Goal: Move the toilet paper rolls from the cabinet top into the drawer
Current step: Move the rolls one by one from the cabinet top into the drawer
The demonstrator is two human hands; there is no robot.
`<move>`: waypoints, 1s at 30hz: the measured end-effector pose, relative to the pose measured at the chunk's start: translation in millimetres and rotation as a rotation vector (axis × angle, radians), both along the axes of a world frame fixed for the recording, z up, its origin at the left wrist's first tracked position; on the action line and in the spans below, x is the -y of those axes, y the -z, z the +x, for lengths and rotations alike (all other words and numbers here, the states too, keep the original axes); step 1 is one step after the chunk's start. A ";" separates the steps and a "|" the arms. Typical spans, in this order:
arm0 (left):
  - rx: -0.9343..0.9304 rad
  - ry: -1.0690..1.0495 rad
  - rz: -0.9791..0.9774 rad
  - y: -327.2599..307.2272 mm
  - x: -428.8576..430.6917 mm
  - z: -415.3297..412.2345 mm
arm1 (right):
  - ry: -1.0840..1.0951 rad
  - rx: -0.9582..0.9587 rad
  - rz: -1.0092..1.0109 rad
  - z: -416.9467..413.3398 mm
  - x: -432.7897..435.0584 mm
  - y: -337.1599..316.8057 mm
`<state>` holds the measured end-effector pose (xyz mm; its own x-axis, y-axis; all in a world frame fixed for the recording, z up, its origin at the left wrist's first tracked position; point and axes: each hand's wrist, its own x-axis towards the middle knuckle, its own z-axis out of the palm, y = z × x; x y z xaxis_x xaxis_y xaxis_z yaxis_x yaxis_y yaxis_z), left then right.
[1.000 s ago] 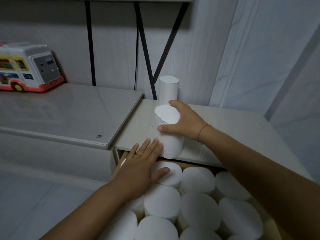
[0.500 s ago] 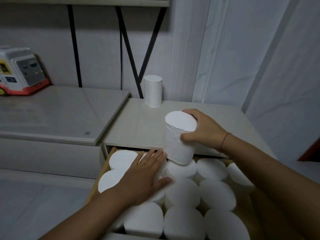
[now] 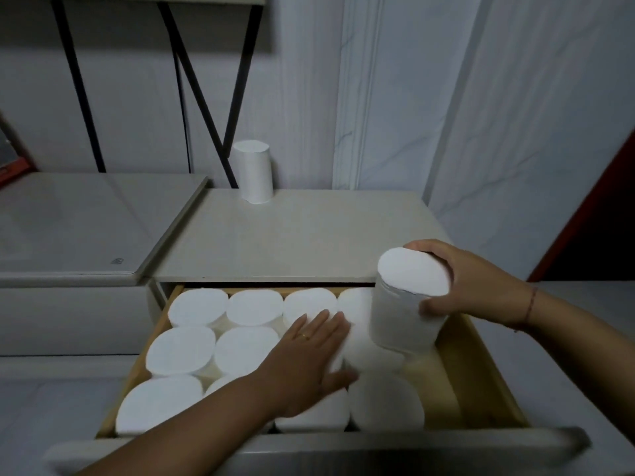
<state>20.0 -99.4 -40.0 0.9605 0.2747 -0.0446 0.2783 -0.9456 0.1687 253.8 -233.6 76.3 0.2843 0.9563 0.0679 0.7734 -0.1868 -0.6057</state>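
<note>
**One roll over the drawer, one left on the counter**

At far left, a pale side unit (image 3: 86, 228) butts against the cabinet. Next to it the drawer (image 3: 479, 367) stands pulled open. Most of it is filled with packed rolls (image 3: 178, 350) set on end in tidy rows.

The left hand (image 3: 309, 365) lies flat across the tops of the middle rolls. Its fingers (image 3: 321, 326) are straight and close together and grip nothing. A ring (image 3: 305, 336) shows on one of them.

Behind, on the counter (image 3: 292, 242), a lone roll (image 3: 252, 173) stands upright against the back wall, well apart from both hands.

Further right, the held roll (image 3: 409, 304) is tilted over the drawer's right side, beside a bare strip of drawer floor. Its lower end is down by the standing rolls.

The right hand (image 3: 470, 286) wraps it near the top, with the fingers curled behind and the thumb in front. A thin red cord (image 3: 531, 304) circles that wrist.
</note>
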 end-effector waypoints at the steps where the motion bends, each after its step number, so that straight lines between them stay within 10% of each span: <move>1: -0.007 0.015 0.000 2.1 4.0 3.3 | -0.005 0.003 -0.012 4.6 8.1 1.0; 30: -0.011 0.027 0.046 24.9 19.4 20.0 | -0.031 0.111 -0.222 33.2 39.4 94.2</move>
<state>40.1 -118.8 -64.8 0.9672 0.2504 -0.0429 0.2538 -0.9595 0.1223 286.9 -272.9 -17.9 0.2569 0.9596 -0.1151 0.8405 -0.2806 -0.4635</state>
